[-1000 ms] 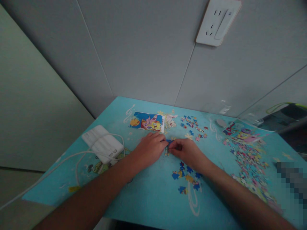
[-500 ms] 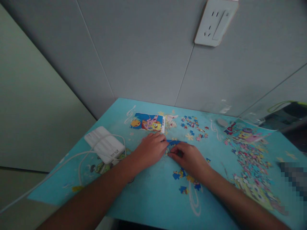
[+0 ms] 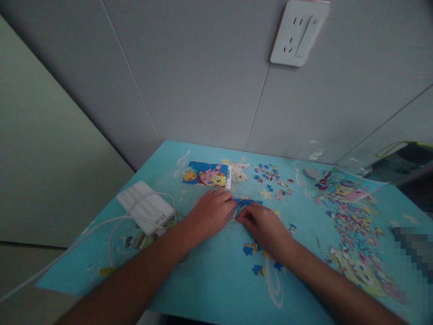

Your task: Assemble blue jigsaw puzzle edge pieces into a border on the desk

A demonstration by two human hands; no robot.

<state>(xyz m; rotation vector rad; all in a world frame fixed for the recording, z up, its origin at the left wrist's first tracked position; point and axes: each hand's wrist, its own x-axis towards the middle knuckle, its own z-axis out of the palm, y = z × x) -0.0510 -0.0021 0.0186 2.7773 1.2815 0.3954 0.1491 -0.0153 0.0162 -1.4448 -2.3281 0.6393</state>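
My left hand (image 3: 211, 214) and my right hand (image 3: 265, 225) rest together on the blue cartoon table (image 3: 209, 280). Their fingertips meet over a small joined strip of blue puzzle pieces (image 3: 248, 202). Both hands press on or pinch it; my fingers hide the exact grip. A few loose blue pieces (image 3: 259, 257) lie just under my right wrist. Beyond the hands lies a cartoon reference card (image 3: 206, 174).
A white power bank (image 3: 145, 206) with white cables (image 3: 101, 225) sits at the left. Small piles of pieces (image 3: 270, 178) lie behind, and a big scatter of pieces (image 3: 352, 230) on the right. A wall socket (image 3: 299, 31) hangs above. A dark bag (image 3: 409, 162) is far right.
My right hand slid slightly left and nearer over the blue strip. More of the strip shows behind the fingers. The view shifted a little; my left hand stayed put.
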